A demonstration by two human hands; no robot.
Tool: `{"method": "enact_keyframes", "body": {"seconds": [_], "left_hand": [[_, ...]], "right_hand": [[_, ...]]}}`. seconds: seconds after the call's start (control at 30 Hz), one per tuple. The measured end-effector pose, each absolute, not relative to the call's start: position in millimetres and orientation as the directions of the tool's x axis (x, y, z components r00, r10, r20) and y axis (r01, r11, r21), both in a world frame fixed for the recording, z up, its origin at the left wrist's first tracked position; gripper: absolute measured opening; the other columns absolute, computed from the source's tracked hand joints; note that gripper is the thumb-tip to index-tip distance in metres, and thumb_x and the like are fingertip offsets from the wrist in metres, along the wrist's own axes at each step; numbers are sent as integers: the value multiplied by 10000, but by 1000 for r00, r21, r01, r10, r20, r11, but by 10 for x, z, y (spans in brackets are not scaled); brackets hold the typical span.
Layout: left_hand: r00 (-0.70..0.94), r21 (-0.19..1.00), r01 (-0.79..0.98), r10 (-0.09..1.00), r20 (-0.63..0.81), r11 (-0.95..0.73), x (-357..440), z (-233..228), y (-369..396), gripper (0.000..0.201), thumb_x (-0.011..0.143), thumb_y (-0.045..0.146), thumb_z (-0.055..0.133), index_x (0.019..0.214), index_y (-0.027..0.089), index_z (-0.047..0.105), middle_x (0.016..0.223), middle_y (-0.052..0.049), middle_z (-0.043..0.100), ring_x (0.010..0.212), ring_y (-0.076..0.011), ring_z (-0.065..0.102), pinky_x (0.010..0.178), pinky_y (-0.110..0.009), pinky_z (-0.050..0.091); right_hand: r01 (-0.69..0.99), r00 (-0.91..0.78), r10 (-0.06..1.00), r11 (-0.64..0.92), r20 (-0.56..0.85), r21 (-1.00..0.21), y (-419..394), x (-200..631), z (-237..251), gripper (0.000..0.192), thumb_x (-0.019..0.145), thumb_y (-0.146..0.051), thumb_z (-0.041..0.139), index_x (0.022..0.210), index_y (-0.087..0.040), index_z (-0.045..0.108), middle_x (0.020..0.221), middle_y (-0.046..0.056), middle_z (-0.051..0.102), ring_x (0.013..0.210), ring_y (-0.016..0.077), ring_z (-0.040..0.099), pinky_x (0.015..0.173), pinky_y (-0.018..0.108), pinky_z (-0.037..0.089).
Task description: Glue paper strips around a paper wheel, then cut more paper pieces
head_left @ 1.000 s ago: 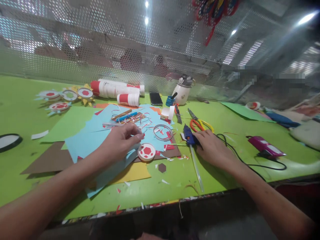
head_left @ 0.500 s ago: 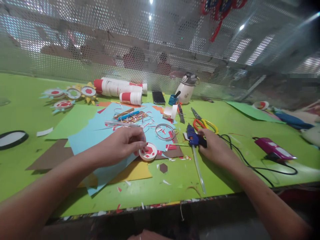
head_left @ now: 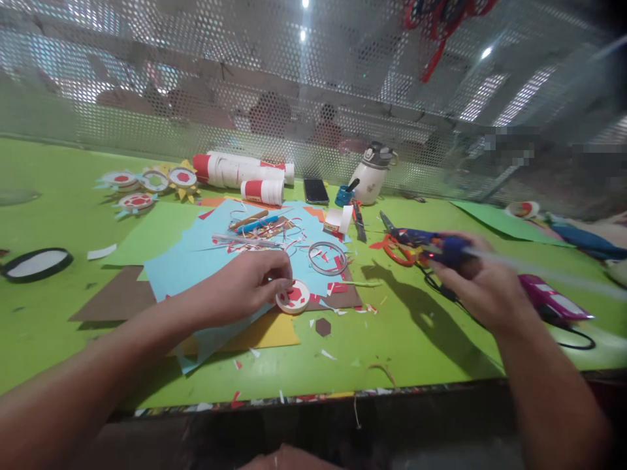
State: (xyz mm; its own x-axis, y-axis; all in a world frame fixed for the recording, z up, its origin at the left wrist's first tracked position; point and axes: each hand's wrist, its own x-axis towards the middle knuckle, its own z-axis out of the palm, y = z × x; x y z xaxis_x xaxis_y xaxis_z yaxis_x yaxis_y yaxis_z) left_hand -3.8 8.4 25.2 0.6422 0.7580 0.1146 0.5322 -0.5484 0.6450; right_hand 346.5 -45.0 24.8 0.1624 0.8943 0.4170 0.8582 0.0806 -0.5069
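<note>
Your right hand (head_left: 482, 287) holds the blue glue gun (head_left: 438, 247) clamped in its fist, lifted above the green table (head_left: 431, 326) toward its right end, nozzle pointing left over the orange-handled scissors (head_left: 392, 245). Bare table lies below it up to the near edge. Your left hand (head_left: 245, 287) has its fingertips closed on the round red-and-white paper disc (head_left: 294, 297), which lies flat on blue paper sheets (head_left: 186, 267) near the middle. A clear ring (head_left: 327, 258), paper scraps and a pink device (head_left: 551, 301) lie close by.
</note>
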Motion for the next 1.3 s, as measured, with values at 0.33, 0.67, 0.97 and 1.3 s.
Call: {"method": "enact_keyframes", "body": {"seconds": [0.33,0.67,0.97,1.3], "left_hand": [[658,589,549,741,133,-593,-58,207,66,120,816,177,479,763,189,586,744,-28,614,659,-156,517,593,-262,359],[652,586,557,747,130,-588,-47,222,60,110,807,168,489,738,192,571,724,-23,609,645,-154,508,589,-263,354],[654,533,591,747,124,-606,-28,233,49,129,804,151,472,769,179,593,750,-26,617,664,-152,516,599,-257,361],[659,506,605,743,113,-614,-19,238,46,133,809,130,475,773,172,597,742,-20,605,658,-143,506,596,-253,360]], "right_hand": [[707,-339,936,318,92,-632,-506,3084,575,213,832,-354,628,997,-227,673,1203,79,656,1050,273,639,905,395,521],[680,-541,835,501,94,-536,-195,2791,609,250,865,-315,598,1083,-219,676,1244,66,626,1145,260,573,1010,393,448],[720,-569,822,507,16,-474,-123,2676,611,233,876,-348,541,931,-170,681,1060,95,711,1038,292,626,850,399,530],[743,-549,836,477,-20,-470,-125,2683,597,264,887,-392,521,916,-166,653,931,93,700,1066,299,599,817,376,525]]}}
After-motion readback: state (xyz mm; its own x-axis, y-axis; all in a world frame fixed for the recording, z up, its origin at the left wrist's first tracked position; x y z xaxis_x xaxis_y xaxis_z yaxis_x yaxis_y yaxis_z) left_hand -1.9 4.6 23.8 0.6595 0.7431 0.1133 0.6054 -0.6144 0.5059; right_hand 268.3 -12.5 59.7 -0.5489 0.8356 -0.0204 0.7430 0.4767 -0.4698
